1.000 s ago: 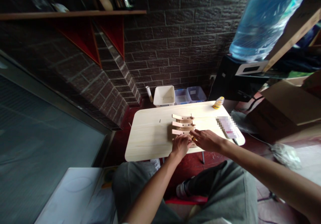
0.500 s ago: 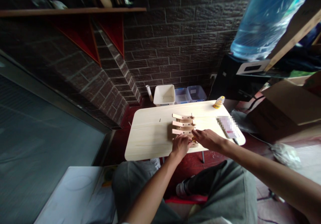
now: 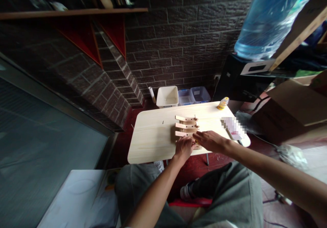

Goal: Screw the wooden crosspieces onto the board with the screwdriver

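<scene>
Your left hand (image 3: 185,147) is at lower centre of the frame, its fingers bent and drawn in narrow against the near end of the wooden assembly (image 3: 187,126). Your right hand (image 3: 208,140) comes in from the right, its fingers curled close beside the left ones, over a small yellow item (image 3: 196,141) (mostly covered, so its shape is unclear). Whether either of your hands is closed firmly on anything, I cannot tell. The assembly lies just below the middle of the frame, on the worktop (image 3: 148,139), with pale flat arms pointing left and dark holes in them; your fingers hide part of its near end. To its left, a small thin dark piece (image 3: 162,122) lies by itself. Towards the worktop's upper right corner you have a clear bottle with a yellow base (image 3: 223,103), and below it, near the right edge, a flat item (image 3: 233,129) (pixelated, so I cannot say what it is). Beyond the far edge, at the centre of the frame, are a white bin (image 3: 167,97) and, just right of it, two bluish see-through bins (image 3: 200,95). A large blue water bottle (image 3: 268,20) fills the upper right.
</scene>
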The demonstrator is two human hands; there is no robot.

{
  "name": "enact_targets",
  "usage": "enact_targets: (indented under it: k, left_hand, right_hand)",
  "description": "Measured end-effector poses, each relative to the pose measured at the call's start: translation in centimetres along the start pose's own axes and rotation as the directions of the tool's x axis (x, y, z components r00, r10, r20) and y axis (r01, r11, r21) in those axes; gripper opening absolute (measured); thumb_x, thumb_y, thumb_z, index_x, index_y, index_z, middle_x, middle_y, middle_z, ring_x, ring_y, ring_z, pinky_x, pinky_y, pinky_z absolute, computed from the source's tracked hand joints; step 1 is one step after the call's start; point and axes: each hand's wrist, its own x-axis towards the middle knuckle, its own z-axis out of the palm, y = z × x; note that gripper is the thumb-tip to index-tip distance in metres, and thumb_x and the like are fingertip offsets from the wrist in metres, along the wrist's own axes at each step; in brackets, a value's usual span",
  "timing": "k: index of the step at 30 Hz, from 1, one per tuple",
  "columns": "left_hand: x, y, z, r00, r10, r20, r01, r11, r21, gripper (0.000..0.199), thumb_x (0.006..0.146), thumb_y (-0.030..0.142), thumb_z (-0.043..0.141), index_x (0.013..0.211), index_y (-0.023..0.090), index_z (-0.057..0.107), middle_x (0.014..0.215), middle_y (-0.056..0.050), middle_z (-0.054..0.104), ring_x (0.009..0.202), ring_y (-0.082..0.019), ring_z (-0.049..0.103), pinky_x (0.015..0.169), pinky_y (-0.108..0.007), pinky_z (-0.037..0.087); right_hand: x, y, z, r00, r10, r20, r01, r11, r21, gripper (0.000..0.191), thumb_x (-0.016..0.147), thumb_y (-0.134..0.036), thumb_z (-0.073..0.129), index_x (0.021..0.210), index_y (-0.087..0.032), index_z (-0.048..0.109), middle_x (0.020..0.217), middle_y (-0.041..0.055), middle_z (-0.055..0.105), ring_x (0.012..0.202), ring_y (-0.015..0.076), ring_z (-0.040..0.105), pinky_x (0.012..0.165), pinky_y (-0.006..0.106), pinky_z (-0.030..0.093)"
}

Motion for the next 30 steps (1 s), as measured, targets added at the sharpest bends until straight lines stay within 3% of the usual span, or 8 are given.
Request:
enact_targets:
  k: [6,10,18,30]
  left_hand:
    - [0.0,-0.1,0.2,1.0,0.01,0.001,-0.01,1.0,-0.002,0.015,0.08,0.025,0.075,0.09,0.02,0.065,0.095,-0.004,0.071,0.097,-0.022,0.065,0.087,-0.036,0.048]
    - [0.0,-0.1,0.1,1.0,0.007,0.006,-0.007,1.0,-0.007,0.016,0.08,0.026,0.076,0.09,0.02,0.065,0.094,-0.004,0.071,0.095,-0.022,0.065,0.085,-0.036,0.048]
    - [0.1,0.0,-0.1,1.0,0.009,0.014,-0.009,1.0,-0.002,0.017,0.08,0.029,0.075,0.091,0.02,0.065,0.096,-0.004,0.071,0.096,-0.023,0.065,0.086,-0.036,0.048]
    - [0.1,0.0,0.0,1.0,-0.008,0.014,0.008,1.0,-0.004,0.019,0.079,0.027,0.077,0.092,0.02,0.066,0.094,-0.005,0.071,0.096,-0.022,0.065,0.086,-0.036,0.048]
  right_hand:
    - [0.3,0.2,0.5,0.997,0.058,0.043,-0.056,0.997,-0.049,0.031,0.099,-0.021,0.035,0.12,-0.009,0.053,0.093,0.0146,0.066,0.071,0.0202,0.062,0.054,0.029,0.038]
    - [0.0,0.2,0.8,0.998,0.06,-0.009,-0.06,0.997,-0.043,0.032,0.1,-0.027,0.037,0.123,-0.011,0.052,0.099,0.0146,0.067,0.077,0.0204,0.064,0.058,0.028,0.04]
    - [-0.4,-0.3,-0.7,0.999,0.034,-0.024,-0.034,0.999,0.007,0.025,0.097,-0.023,0.042,0.118,-0.016,0.054,0.103,0.011,0.064,0.081,0.0179,0.063,0.063,0.027,0.039]
    - [0.4,-0.5,0.4,0.996,0.084,-0.036,-0.086,0.995,-0.053,0.025,0.099,-0.021,0.034,0.11,-0.011,0.055,0.093,0.0122,0.064,0.063,0.0158,0.058,0.049,0.029,0.029]
